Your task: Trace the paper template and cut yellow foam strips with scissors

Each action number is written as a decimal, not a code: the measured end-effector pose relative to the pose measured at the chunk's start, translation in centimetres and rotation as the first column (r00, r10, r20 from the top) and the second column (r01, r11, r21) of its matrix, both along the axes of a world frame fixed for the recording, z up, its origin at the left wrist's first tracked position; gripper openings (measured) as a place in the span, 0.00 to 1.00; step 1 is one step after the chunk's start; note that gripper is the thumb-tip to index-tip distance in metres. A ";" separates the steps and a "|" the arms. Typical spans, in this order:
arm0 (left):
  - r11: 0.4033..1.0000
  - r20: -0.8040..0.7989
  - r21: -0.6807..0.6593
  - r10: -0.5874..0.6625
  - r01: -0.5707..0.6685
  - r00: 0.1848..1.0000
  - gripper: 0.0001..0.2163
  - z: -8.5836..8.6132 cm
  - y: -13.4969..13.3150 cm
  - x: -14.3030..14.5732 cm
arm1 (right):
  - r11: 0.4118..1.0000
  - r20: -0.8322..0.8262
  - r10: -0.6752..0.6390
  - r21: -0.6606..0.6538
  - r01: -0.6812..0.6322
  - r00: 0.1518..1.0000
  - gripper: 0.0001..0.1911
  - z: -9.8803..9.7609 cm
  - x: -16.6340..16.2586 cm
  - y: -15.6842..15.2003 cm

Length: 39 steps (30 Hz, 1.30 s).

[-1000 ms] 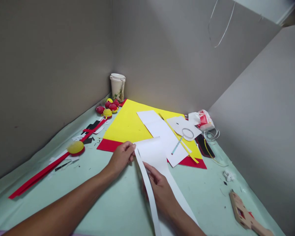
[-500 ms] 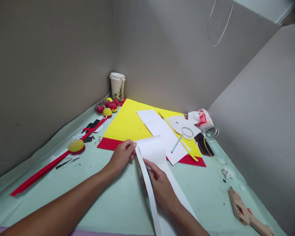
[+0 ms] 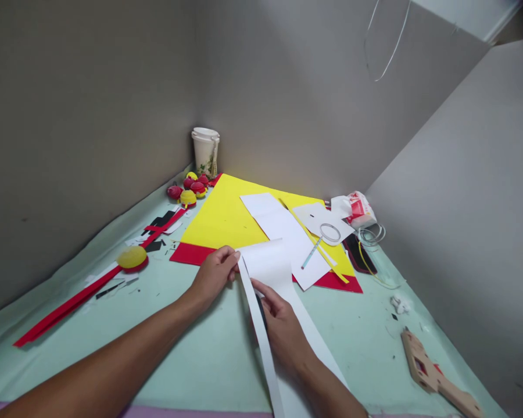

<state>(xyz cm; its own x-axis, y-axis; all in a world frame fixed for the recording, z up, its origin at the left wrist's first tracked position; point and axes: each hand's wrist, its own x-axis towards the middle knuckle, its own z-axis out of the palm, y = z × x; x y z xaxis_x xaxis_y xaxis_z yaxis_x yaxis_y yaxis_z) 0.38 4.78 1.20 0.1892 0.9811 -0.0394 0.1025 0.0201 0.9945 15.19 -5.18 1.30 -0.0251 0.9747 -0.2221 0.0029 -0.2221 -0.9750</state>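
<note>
My left hand [image 3: 217, 271] pinches the far left edge of a long sheet of white paper [image 3: 271, 264] between thumb and fingers. A narrow white strip [image 3: 267, 355] runs along the sheet's left side, parted from it by a cut, and hangs toward me. My right hand [image 3: 284, 330] is closed around scissors [image 3: 261, 312], whose dark handle shows beside the strip. The blades are mostly hidden by the paper and hand. The sheet's far end curls over a red board [image 3: 187, 254] and a yellow sheet [image 3: 213, 223].
A magnifying-glass-shaped piece [image 3: 330, 233] lies on white paper to the right. At lower right rests a glue gun [image 3: 436, 371]. Leftward are red strips [image 3: 70, 305], a yellow-red round piece [image 3: 133, 259], and black scraps [image 3: 159, 223]. A white cup [image 3: 206, 151] stands in the back corner.
The view has shifted slightly, so everything sits a little further left. My hands keep nearly the same hold on the paper and scissors.
</note>
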 end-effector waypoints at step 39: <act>0.997 0.090 -0.047 -0.053 0.058 0.995 0.14 0.1 -0.3 0.1 | 0.999 -0.099 -0.010 0.032 0.013 0.995 0.24 -0.1 -0.1 0.2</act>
